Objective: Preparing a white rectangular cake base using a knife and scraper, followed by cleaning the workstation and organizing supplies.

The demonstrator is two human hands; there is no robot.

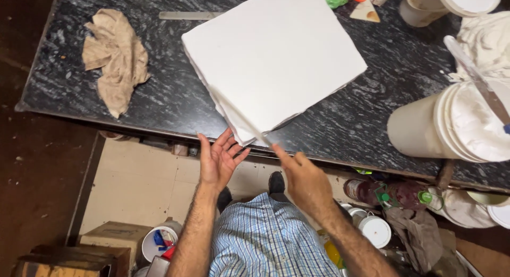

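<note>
A white square slab point(276, 54), seemingly a stack of thick sheets with rough edges, lies on the dark marbled table point(175, 96), its near corner hanging over the front edge. My left hand point(217, 159) is open, fingers spread, just below that overhanging corner. My right hand point(304, 180) pinches the near end of a thin white strip point(241, 117) that runs diagonally across the slab's near-left edge.
A tan rag point(116, 59) and a metal ruler point(186, 15) lie at the table's left. White buckets point(419, 131) point(425, 9) stand at the right, a putty knife point(478, 80) resting on one. Bottles point(372, 192), a small tub point(375, 230) and a bucket point(159, 244) sit on the floor.
</note>
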